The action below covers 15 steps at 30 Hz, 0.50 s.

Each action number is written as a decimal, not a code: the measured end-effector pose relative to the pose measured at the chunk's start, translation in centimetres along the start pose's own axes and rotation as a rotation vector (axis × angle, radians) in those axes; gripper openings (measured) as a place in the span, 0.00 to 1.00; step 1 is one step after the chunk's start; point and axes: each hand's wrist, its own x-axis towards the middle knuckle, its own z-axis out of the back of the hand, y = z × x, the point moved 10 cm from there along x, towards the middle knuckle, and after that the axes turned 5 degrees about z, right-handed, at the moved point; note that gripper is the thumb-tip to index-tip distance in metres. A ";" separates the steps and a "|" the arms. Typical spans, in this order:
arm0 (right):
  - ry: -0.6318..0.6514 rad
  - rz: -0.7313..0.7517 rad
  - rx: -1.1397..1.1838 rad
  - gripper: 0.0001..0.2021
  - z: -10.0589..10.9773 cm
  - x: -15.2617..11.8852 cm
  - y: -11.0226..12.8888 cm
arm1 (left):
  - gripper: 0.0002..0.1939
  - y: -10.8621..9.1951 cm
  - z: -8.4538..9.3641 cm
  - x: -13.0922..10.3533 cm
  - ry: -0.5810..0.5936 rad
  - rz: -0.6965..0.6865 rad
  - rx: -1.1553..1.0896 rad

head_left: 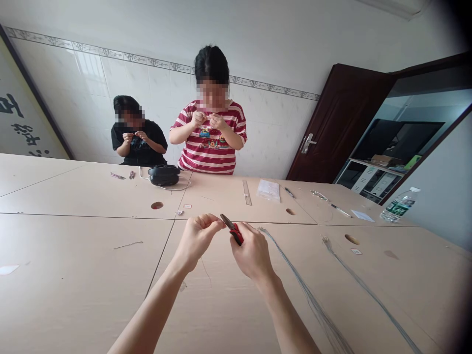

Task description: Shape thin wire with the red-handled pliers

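Observation:
My left hand (201, 238) is closed in a pinch at the centre, above the table. A thin thread (206, 271) hangs below it, and its fingertips are close to the tips of the pliers. My right hand (253, 250) is wrapped round red and black pliers (235, 232), whose jaws point up and left toward the left fingertips. Whether the jaws touch anything is too small to tell. Just right of my right hand, a bundle of thin grey wires (295, 273) runs down the table, and a second wire bundle (368, 290) lies farther right.
Two people sit across the table (92, 275). A black case (164, 175), a ruler (247, 192), a plastic packet (269, 190), pens and a water bottle (400, 205) lie or stand toward the far side. A loose wire (128, 245) is at left.

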 end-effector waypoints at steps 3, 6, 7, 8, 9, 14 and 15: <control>-0.001 0.004 0.000 0.10 0.0 0.0 0.1 | 0.08 0.1 0.0 0.0 0.001 -0.001 0.002; -0.001 0.006 0.007 0.10 0.0 -0.1 0.3 | 0.08 0.1 0.0 0.0 0.000 -0.005 0.005; 0.000 0.006 0.009 0.10 0.0 -0.1 0.4 | 0.08 0.1 0.1 -0.1 -0.003 -0.006 0.006; 0.000 0.006 0.012 0.10 0.0 -0.1 0.4 | 0.07 0.0 0.1 -0.1 -0.004 -0.003 0.006; 0.000 0.009 0.016 0.10 0.1 -0.1 0.5 | 0.07 0.0 0.1 -0.1 -0.007 -0.002 0.004; 0.016 0.046 0.194 0.03 0.9 0.2 1.1 | 0.07 -0.3 0.4 -0.2 -0.005 0.007 -0.021; 0.014 0.032 0.265 0.04 1.2 0.3 1.1 | 0.07 -0.2 0.5 -0.2 0.008 0.018 -0.027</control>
